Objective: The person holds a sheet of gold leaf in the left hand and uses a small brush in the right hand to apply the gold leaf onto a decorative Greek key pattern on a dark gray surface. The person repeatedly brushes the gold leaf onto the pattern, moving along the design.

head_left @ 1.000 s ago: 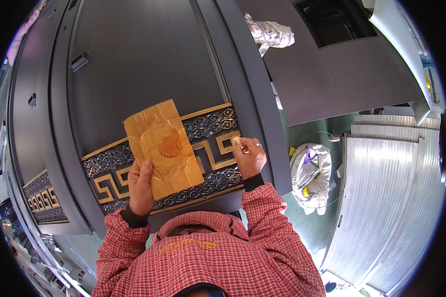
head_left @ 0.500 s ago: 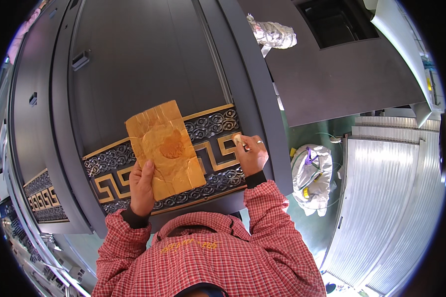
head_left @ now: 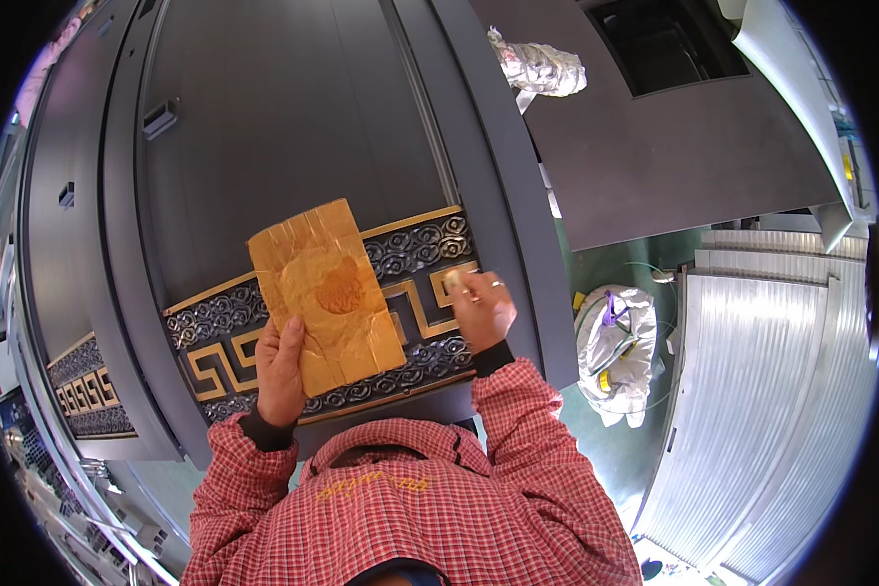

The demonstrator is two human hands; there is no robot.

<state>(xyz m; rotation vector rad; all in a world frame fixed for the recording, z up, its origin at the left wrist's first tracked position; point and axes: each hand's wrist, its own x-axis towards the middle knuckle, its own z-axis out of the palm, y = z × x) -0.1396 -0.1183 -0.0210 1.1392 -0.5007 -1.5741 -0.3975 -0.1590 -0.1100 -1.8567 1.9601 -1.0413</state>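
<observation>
My left hand (head_left: pixel 283 369) grips the lower left edge of a worn piece of cardboard (head_left: pixel 308 249), thumb on top. A reddish-brown powdery patch (head_left: pixel 341 286) marks the middle of the cardboard. Under it lies a dark grey door panel (head_left: pixel 283 107) with a decorative band of gold key pattern (head_left: pixel 422 311) between rows of dark swirl relief (head_left: pixel 418 246). At the band's right end, my right hand (head_left: pixel 485 311) is closed on a small pale pad (head_left: pixel 452 280) over the gold strip. The pad's kind is mostly hidden by my fingers.
A second dark panel (head_left: pixel 68 293) with a similar band lies at the left. To the right are a grey sheet with a cut-out (head_left: pixel 674 146), a foil-like wrapped bundle (head_left: pixel 542 70), a white bag (head_left: pixel 615 352) on the green floor and ribbed metallic sheets (head_left: pixel 752 391).
My right hand has moved a little left along the gold pattern with the pale pad. My left hand and the cardboard stay in place.
</observation>
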